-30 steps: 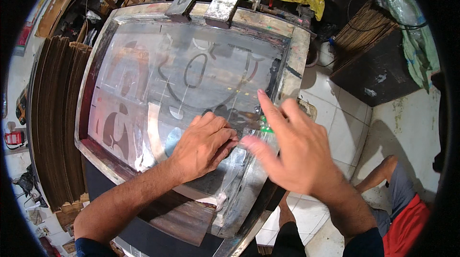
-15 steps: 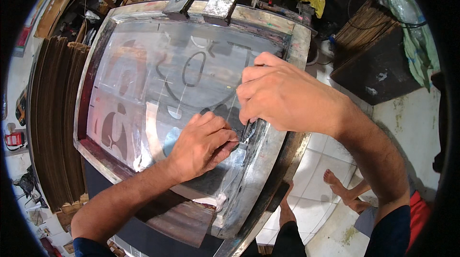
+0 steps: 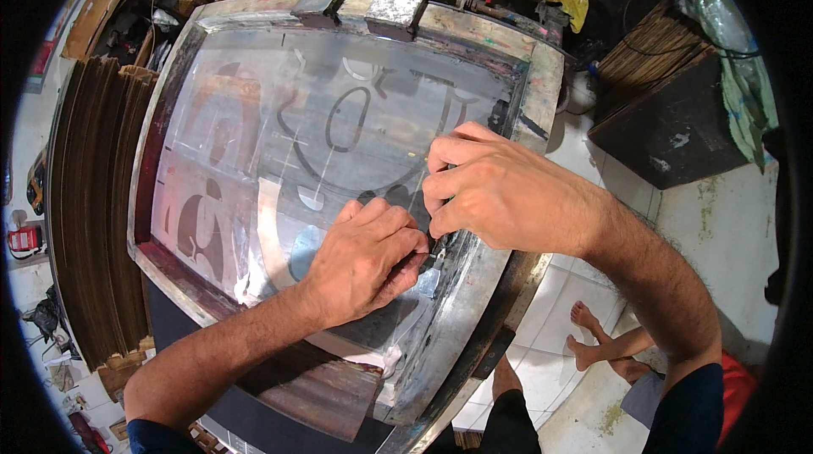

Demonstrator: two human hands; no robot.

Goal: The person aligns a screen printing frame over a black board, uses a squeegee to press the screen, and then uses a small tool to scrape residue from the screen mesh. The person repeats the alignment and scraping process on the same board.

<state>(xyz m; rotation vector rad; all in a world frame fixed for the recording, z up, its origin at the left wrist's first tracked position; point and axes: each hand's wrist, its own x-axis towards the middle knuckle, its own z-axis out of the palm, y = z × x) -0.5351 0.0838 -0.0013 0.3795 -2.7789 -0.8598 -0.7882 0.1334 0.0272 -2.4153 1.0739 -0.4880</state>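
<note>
the wood-framed printing screen (image 3: 546,85) lies beneath both hands, its right rail (image 3: 466,310) running from one o'clock to seven. the right hand (image 3: 500,191) is nearer that rail, the left hand (image 3: 368,263) at eight o'clock from it, above the mesh (image 3: 271,132). both curl their fingers inward; i cannot tell whether the tips meet or pinch anything. a shiny patch (image 3: 428,282) sits at seven o'clock from the right hand, three from the left.

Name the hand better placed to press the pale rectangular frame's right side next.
Right, probably: the right hand is over that side of the pale rectangular frame; the left hand sits farther in, over the grey translucent sheet.
</note>
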